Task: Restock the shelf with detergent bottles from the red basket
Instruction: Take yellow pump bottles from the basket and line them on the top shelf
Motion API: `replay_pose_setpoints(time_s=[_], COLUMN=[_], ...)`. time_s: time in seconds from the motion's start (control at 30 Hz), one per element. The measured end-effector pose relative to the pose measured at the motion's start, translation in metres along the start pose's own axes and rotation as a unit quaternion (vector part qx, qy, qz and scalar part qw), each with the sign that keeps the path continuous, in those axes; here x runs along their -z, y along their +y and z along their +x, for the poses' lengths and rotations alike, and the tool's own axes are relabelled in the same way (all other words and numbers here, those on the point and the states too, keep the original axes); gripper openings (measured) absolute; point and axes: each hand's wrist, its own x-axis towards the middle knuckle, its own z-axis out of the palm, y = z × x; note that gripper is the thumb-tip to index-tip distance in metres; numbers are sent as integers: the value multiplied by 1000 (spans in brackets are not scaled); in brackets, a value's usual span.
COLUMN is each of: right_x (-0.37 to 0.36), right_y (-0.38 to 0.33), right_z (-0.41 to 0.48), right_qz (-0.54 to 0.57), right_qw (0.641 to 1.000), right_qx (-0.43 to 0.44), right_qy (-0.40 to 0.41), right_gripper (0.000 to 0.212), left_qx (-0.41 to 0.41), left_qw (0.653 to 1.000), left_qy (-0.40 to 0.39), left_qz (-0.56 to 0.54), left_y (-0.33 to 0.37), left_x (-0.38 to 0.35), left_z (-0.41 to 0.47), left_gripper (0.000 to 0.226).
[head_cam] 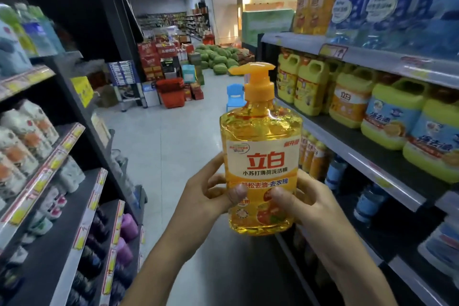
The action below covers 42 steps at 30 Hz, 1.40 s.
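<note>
An orange detergent bottle with a pump top and a white and orange label stands upright in the middle of the view, label towards me. My left hand grips its lower left side and my right hand grips its lower right side, both thumbs on the label. The shelf on the right carries yellow detergent jugs and has a bare dark stretch close to the bottle. The red basket holding the bottles is out of view.
A shelf rack of white and coloured bottles lines the left side. The aisle floor runs ahead to a blue child's chair, stacked red baskets, boxes and a pile of watermelons.
</note>
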Motion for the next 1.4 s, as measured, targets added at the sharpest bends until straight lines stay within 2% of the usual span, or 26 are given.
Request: replay_pose_setpoints(time_s=[0.13, 0.33, 0.43, 0.5, 0.6, 0.77, 0.93, 1.07, 1.17, 1.23, 1.4], right_x=[17, 4, -12, -25, -41, -41, -8, 34, 71, 96, 146], right_y=[-2, 15, 23, 27, 28, 18, 5, 0, -1, -6, -23], right_z=[69, 177, 241, 283, 341, 415, 460, 493, 519, 536, 572], right_qz=[-9, 1, -23, -41, -65, -105, -158, -204, -213, -200, -198], right_qw=[1000, 1000, 1000, 999, 997, 993, 977, 955, 944, 943, 921], right_qx=[9, 12, 16, 25, 31, 24, 34, 48, 63, 76, 115], right_qy=[0, 0, -5, -5, 6, 57, 140, 208, 242, 254, 314], right_gripper=[32, 38, 39, 46, 65, 70, 48, 62, 69, 66, 54], left_qx=[-4, -18, -31, -43, -52, -55, -69, -80, -94, -120, -179], left_qw=[1000, 1000, 999, 999, 999, 995, 981, 965, 949, 935, 903], left_qy=[1, 12, 19, 19, -1, -63, -152, -218, -270, -306, -374], left_qz=[-8, 0, 7, 10, -2, -55, -104, -124, -136, -131, -109], left_y=[-2, -20, -31, -39, -43, -40, -38, -34, -30, -26, -5], left_x=[6, 56, 95, 122, 160, 189, 165, 131, 104, 85, 39], left_z=[72, 168, 221, 256, 310, 402, 483, 554, 609, 644, 721], left_gripper=[58, 59, 70, 72, 61, 52, 49, 48, 54, 63, 64])
